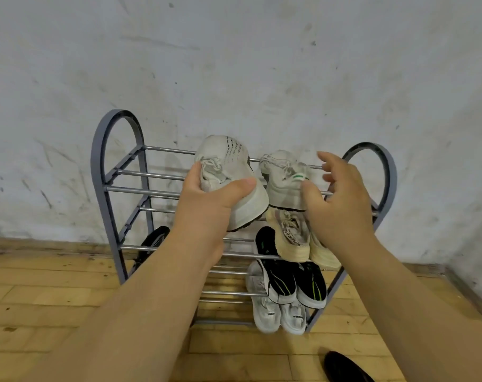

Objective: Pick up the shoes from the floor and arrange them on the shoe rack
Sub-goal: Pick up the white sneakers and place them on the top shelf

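A grey shoe rack point(116, 172) with metal bars stands against the wall. My left hand point(206, 208) grips a worn white sneaker point(226, 161) by its heel end, holding it over the top shelf. A second white sneaker point(282, 180) with a green tab rests on the top shelf to its right. My right hand point(341, 199) hovers at that sneaker's heel with fingers spread; the thumb touches or nearly touches it. Lower shelves carry a beige pair point(295, 238), a black pair point(289, 282) and a pale grey pair point(275, 315).
A black shoe point(154, 239) shows behind the rack's left side, partly hidden by my left forearm. Another dark shoe point(344, 368) lies on the wooden floor point(41, 299) at the bottom right. The scuffed wall point(234, 64) runs close behind the rack, with a corner on the right.
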### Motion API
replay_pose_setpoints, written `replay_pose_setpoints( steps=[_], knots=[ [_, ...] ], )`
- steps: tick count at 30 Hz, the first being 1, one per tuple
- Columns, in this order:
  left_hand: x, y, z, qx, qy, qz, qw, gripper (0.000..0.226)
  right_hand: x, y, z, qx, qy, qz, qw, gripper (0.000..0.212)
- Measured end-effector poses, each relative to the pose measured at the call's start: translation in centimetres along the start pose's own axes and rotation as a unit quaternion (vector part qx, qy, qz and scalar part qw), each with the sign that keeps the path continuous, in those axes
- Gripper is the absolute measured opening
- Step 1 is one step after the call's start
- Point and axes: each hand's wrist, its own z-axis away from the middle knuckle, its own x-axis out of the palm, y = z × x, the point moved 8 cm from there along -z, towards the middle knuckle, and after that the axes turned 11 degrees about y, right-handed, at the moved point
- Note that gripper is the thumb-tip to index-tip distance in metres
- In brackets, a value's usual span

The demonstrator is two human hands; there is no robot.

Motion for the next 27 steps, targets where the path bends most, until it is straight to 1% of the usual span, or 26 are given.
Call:
replay_pose_setpoints(
  steps=[1,3,5,6,7,9,10,13,17,18,20,23,25,26,27],
  knots=[
    [0.3,0.1,0.2,0.008,-0.005,0.0,1.0,0.123,-0.3,-0.7,0.2,0.004,-0.017,-0.03,0.999,0.043],
    [1.0,0.3,0.9,0.029,-0.016,-0.003,0.999,0.117,0.1,-1.4,1.1,0.065,-0.098,-0.123,0.985,0.034],
    [2.1,0.6,2.0,0.054,-0.031,-0.013,0.998,0.111,1.0,-1.8,2.4,0.137,-0.185,-0.215,0.949,0.033],
    [2.7,0.7,2.7,0.072,-0.045,-0.027,0.996,0.109,1.1,-1.9,3.1,0.161,-0.206,-0.246,0.933,0.032],
    [3.4,0.9,3.5,0.09,-0.061,-0.045,0.993,0.109,0.8,-2.1,3.4,0.175,-0.21,-0.275,0.922,0.03],
    [4.6,1.0,5.2,0.121,-0.098,-0.087,0.984,0.105,-0.5,-2.4,3.5,0.199,-0.19,-0.325,0.905,0.028],
    [5.0,1.1,5.9,0.129,-0.11,-0.103,0.98,0.098,-1.3,-2.4,3.4,0.208,-0.18,-0.341,0.899,0.029],
    [6.0,1.1,7.3,0.135,-0.13,-0.129,0.974,0.077,-3.2,-2.3,3.0,0.211,-0.15,-0.358,0.897,0.032],
    [8.1,1.4,7.6,0.143,-0.159,-0.155,0.965,0.06,-4.4,-1.0,2.2,0.238,-0.101,-0.387,0.885,0.029],
    [8.8,1.4,7.4,0.151,-0.17,-0.179,0.957,0.059,-4.6,-0.6,1.9,0.25,-0.082,-0.392,0.882,0.031],
    [9.5,1.0,6.5,0.186,-0.175,-0.243,0.936,0.061,-4.9,1.0,1.0,0.261,-0.038,-0.374,0.889,0.034],
    [9.1,-0.7,3.7,0.211,-0.125,-0.365,0.898,0.07,-4.7,4.1,-1.2,0.26,0.021,-0.342,0.903,0.039],
    [8.9,-2.0,1.9,0.215,-0.109,-0.424,0.873,0.073,-4.0,6.0,-2.7,0.27,0.04,-0.319,0.908,0.041],
    [8.8,-2.6,1.1,0.217,-0.111,-0.446,0.861,0.073,-3.5,6.8,-3.2,0.279,0.041,-0.297,0.913,0.041],
    [8.8,-3.2,0.4,0.218,-0.114,-0.464,0.851,0.074,-2.7,7.6,-3.5,0.277,0.027,-0.257,0.925,0.04]
  ],
)
